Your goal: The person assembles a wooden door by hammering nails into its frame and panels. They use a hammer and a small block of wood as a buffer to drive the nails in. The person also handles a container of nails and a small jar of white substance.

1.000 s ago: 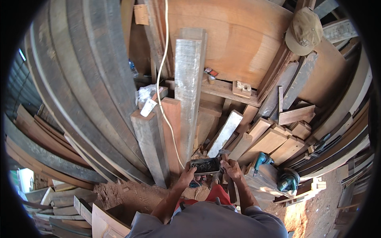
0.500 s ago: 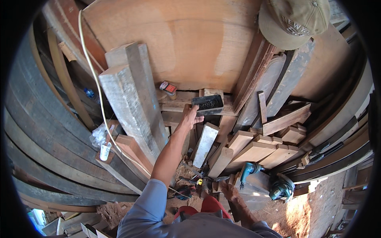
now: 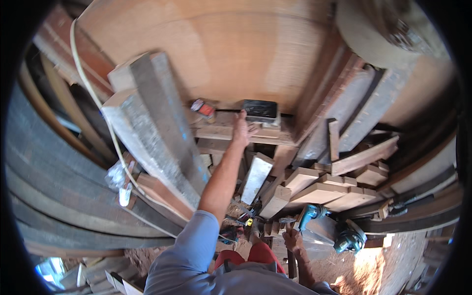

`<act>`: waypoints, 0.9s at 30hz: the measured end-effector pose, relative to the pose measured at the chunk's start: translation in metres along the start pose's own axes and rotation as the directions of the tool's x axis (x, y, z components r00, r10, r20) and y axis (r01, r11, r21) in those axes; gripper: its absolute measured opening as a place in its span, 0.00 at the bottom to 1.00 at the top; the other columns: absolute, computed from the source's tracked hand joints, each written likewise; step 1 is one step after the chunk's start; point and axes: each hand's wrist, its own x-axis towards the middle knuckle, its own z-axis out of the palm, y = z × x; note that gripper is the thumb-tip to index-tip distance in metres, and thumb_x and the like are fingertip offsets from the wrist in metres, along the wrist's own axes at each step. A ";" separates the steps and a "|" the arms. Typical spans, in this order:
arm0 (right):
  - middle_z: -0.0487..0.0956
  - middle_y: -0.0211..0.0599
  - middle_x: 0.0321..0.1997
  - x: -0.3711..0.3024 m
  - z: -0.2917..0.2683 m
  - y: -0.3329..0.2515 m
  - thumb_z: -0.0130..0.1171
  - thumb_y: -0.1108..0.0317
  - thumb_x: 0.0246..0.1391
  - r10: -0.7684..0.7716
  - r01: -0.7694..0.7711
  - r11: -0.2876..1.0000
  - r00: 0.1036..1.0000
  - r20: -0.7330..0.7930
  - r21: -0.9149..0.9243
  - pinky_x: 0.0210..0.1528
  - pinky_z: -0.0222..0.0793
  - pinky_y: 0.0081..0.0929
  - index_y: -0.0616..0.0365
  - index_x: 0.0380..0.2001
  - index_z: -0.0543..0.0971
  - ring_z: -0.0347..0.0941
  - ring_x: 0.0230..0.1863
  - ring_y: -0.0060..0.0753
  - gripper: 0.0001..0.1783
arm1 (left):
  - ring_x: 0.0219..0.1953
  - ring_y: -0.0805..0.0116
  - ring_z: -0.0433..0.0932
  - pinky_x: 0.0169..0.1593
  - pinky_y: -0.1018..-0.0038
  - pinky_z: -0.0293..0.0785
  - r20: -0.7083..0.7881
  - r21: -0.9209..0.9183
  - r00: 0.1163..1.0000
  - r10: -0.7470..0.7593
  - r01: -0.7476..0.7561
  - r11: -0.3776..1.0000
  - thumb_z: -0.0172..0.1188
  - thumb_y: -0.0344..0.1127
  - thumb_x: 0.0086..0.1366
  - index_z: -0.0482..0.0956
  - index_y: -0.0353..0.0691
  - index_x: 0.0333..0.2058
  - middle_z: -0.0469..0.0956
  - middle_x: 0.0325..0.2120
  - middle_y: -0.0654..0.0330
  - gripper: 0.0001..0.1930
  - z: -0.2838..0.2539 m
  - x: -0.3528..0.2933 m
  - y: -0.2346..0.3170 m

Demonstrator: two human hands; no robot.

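My left hand point(image 3: 242, 129) reaches forward to a wooden ledge point(image 3: 221, 132) at the foot of a plywood panel. A black rectangular box point(image 3: 260, 111) rests there, and the fingertips are at its near left corner, with the other fingers spread apart. To the left of the box lies a small red and black packet point(image 3: 203, 108). My right hand point(image 3: 293, 240) is low, near my right leg, with fingers curled; what they hold, if anything, is too unclear to name. Just above that hand lies a teal power drill point(image 3: 312, 214).
Timber posts point(image 3: 162, 113) lean left of the ledge, with a pale cable point(image 3: 84, 78) running past them. Stacked wood offcuts point(image 3: 322, 192) lie on the right. A teal power saw point(image 3: 350, 238) sits beyond the drill. A cap point(image 3: 393, 29) hangs at upper right.
The black box has gone from my left hand's grip onto the ledge, and the fingers have loosened. My right hand has shifted slightly right. The whole view has moved a little.
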 end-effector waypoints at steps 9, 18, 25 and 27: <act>0.79 0.47 0.26 0.029 0.029 -0.166 0.61 0.64 0.64 -0.302 0.304 0.941 0.953 0.036 -0.146 0.32 0.72 0.46 0.64 0.33 0.72 0.79 0.27 0.46 0.14 | 0.55 0.64 0.78 0.59 0.64 0.76 0.015 0.555 0.932 0.362 -0.308 0.773 0.61 0.46 0.77 0.66 0.36 0.66 0.77 0.58 0.45 0.28 -0.132 -0.261 -0.097; 0.81 0.67 0.44 -0.038 0.164 -0.285 0.62 0.67 0.64 -0.647 0.771 0.626 0.597 0.475 -0.116 0.51 0.73 0.60 0.68 0.51 0.75 0.78 0.48 0.76 0.18 | 0.61 0.60 0.76 0.64 0.62 0.75 0.140 0.351 0.983 0.119 -0.161 0.923 0.52 0.40 0.80 0.67 0.35 0.65 0.73 0.62 0.50 0.22 -0.224 -0.455 0.013; 0.84 0.56 0.44 -0.120 0.263 -0.304 0.53 0.65 0.71 -0.707 0.817 0.576 0.474 0.525 0.037 0.52 0.76 0.48 0.67 0.52 0.80 0.82 0.46 0.58 0.17 | 0.42 0.58 0.86 0.49 0.60 0.86 -0.406 -0.526 0.909 0.095 -0.317 0.789 0.58 0.40 0.78 0.73 0.36 0.57 0.83 0.44 0.50 0.17 -0.345 -0.527 -0.040; 0.83 0.43 0.40 -0.133 0.278 -0.311 0.48 0.70 0.72 -0.632 0.728 0.679 0.516 0.577 0.092 0.46 0.78 0.33 0.68 0.48 0.82 0.80 0.38 0.32 0.15 | 0.26 0.63 0.83 0.32 0.65 0.83 -0.546 -0.392 0.816 0.188 -0.447 0.804 0.58 0.41 0.77 0.73 0.39 0.52 0.81 0.31 0.53 0.14 -0.398 -0.547 -0.064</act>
